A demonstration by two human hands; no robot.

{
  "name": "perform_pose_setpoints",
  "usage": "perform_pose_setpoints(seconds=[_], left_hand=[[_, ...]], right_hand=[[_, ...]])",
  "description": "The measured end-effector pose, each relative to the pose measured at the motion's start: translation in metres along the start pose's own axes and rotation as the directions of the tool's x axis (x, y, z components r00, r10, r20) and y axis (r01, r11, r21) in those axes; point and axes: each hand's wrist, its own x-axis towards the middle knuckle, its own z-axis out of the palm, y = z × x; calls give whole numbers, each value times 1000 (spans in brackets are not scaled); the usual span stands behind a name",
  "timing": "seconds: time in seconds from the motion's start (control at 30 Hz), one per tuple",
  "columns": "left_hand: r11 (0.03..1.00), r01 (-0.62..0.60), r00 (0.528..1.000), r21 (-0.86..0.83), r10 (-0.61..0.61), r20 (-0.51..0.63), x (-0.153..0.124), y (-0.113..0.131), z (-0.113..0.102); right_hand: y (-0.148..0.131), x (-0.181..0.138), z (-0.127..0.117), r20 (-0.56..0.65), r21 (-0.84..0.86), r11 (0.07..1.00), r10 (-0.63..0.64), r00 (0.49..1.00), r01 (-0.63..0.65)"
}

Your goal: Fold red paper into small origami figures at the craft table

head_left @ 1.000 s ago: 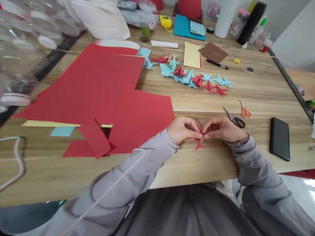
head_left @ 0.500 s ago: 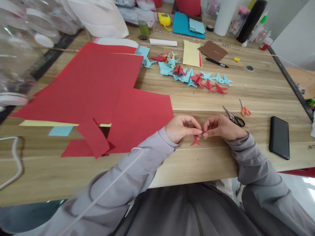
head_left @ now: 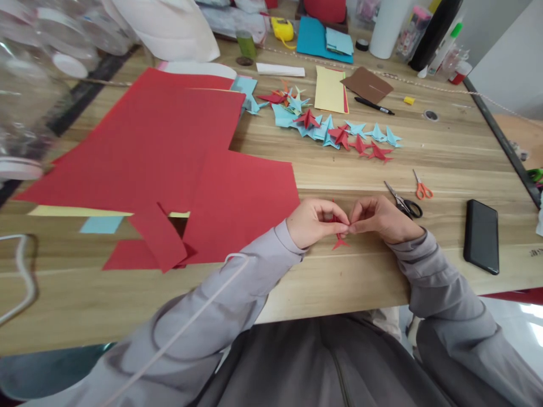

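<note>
A wooden surface (head_left: 445, 164) is seen spread with craft material, most of its left half taken up by large red paper sheets (head_left: 169, 152), with a loose red strip (head_left: 159, 237) laid across their near edge. Beyond the middle, a scatter of folded paper figures (head_left: 335, 133) in light blue and red is lined up, and behind it a yellow sheet (head_left: 330, 90), a brown card (head_left: 367, 85) and a black pen (head_left: 374, 105) are laid out. A dark phone (head_left: 481, 236) is placed flat near the right edge, with black-handled scissors (head_left: 403, 203) and smaller orange-handled scissors (head_left: 421, 187) just left of it. Close to the near edge, the left hand (head_left: 316, 221) and right hand (head_left: 379, 217), both in grey sleeves, are brought together, fingers pinched shut from either side on a small red folded paper figure (head_left: 340, 242). The figure is held just above the wood between the two hands, its pointed lower tips shown beneath the fingertips, its upper part hidden by them.
</note>
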Motion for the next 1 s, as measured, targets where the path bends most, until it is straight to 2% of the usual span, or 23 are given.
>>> perform_pose_setpoints(seconds=[0.17, 0.27, 0.5, 1.0], left_hand=[[962, 133, 990, -239, -138, -6, 0, -2, 2], [933, 191, 979, -306, -204, -13, 0, -2, 2], [928, 210, 976, -308, -218, 9, 0, 1, 0], [943, 177, 980, -283, -194, -33, 0, 0, 1]], right_hand=[[-2, -1, 2, 23, 189, 981, 34, 999, -38], [-3, -1, 2, 36, 230, 971, 60, 998, -67], [-4, -2, -1, 66, 250, 966, 50, 997, -65], [-5, -2, -1, 62, 258, 964, 50, 997, -65]])
